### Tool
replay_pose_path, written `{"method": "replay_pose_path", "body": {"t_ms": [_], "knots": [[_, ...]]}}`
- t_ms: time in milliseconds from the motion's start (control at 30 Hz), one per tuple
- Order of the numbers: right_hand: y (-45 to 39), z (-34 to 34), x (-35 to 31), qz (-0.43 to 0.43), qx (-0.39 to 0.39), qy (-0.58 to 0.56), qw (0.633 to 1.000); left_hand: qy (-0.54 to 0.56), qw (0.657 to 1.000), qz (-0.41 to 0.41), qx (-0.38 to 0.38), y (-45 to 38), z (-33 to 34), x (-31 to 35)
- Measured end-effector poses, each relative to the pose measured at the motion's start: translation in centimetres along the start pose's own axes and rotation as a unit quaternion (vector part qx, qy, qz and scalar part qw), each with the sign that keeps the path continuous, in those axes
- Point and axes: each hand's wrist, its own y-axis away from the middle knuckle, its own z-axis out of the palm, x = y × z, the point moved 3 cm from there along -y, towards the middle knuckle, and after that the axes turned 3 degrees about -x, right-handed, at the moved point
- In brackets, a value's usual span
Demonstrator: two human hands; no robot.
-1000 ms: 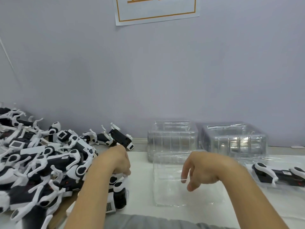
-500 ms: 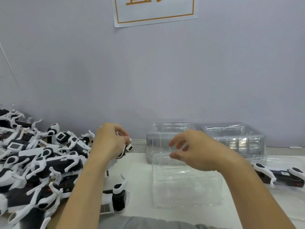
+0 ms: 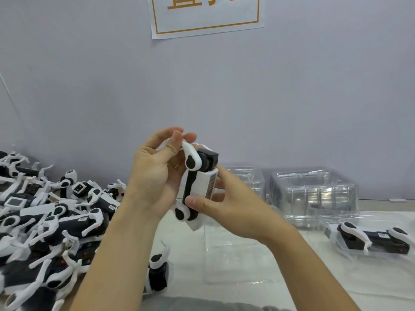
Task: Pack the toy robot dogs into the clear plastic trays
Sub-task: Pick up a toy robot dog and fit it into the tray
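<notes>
A black and white toy robot dog (image 3: 198, 182) is held up in the air in front of me, standing on end. My left hand (image 3: 157, 173) pinches one of its white legs near the top. My right hand (image 3: 226, 209) grips its body from below and behind. Under my hands an empty clear plastic tray (image 3: 238, 261) lies on the white table. A large pile of toy robot dogs (image 3: 49, 223) covers the left side. Another dog (image 3: 158, 272) lies alone near the front edge.
Two stacks of clear trays (image 3: 314, 194) stand at the back against the grey wall, the left stack (image 3: 247, 178) partly hidden by my hands. A packed tray with a dog (image 3: 372, 237) lies at the right. A paper sign (image 3: 205, 15) hangs on the wall.
My left hand lifted a dog from the pile and brought it up to the middle. My right hand rose from above the tray and took hold of the dog's body.
</notes>
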Motion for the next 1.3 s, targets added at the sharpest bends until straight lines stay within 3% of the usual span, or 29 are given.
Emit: {"method": "replay_pose_path", "body": {"t_ms": [133,233,300,367,467,533,633,700,800,900,967,1133,1300], "knots": [[0.0,-0.9,0.1,-0.007,0.031,-0.049,0.998,-0.010,0.999,0.026,-0.043,-0.1,0.5,-0.3],[0.0,-1.6,0.4,0.002,0.069,-0.088,0.994,-0.175,0.982,0.064,-0.036,-0.2,0.4,-0.5],[0.0,-2.0,0.5,0.022,0.118,-0.153,0.981,-0.351,0.931,0.102,-0.015,-0.2,0.4,-0.8],[0.0,-2.4,0.5,0.051,0.177,-0.219,0.958,-0.455,0.882,0.119,-0.022,0.0,0.7,-1.3],[0.2,-2.9,0.8,0.090,0.232,-0.281,0.927,-0.500,0.856,0.075,-0.108,0.3,1.1,-2.3],[0.3,-3.1,1.0,0.107,0.246,-0.307,0.913,-0.545,0.816,0.051,-0.184,0.6,1.4,-3.1],[0.3,-3.1,1.0,0.124,0.222,-0.336,0.907,-0.593,0.775,0.091,-0.196,0.6,1.3,-3.9],[0.4,-3.2,0.7,0.122,0.185,-0.348,0.911,-0.584,0.787,0.128,-0.154,0.4,1.2,-3.9],[0.4,-3.6,0.5,0.117,0.149,-0.307,0.933,-0.512,0.839,0.163,-0.085,0.1,0.7,-3.6],[0.4,-4.3,0.1,0.084,0.214,-0.193,0.954,-0.459,0.871,0.175,0.002,-0.1,-0.1,-3.3],[0.6,-4.9,-0.1,0.033,0.281,-0.130,0.950,-0.418,0.897,0.141,0.038,-0.3,-0.6,-3.5],[0.9,-5.8,-0.1,-0.042,0.352,-0.064,0.933,-0.353,0.933,0.061,0.041,-0.3,-1.1,-4.1],[0.8,-5.2,0.1,-0.062,0.260,0.090,0.959,-0.333,0.941,0.054,0.028,-0.1,-0.4,-4.3]]}}
